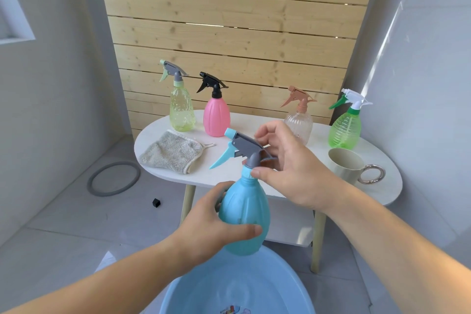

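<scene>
A blue spray bottle (246, 214) with a grey trigger head (248, 146) is held upright in the air above a blue basin (201, 290). My left hand (209, 222) grips the bottle's round body from the left, thumb across its front. My right hand (293, 168) is curled round the neck and the grey head, thumb at the blue collar, fingers behind the head.
A white oval table (300, 178) behind holds a yellow-green spray bottle (181, 109), a pink one (216, 116), a clear one with a tan head (299, 122), a green one (345, 130), a grey cloth (170, 151) and a cream mug (346, 163). A grey ring (113, 178) lies on the floor.
</scene>
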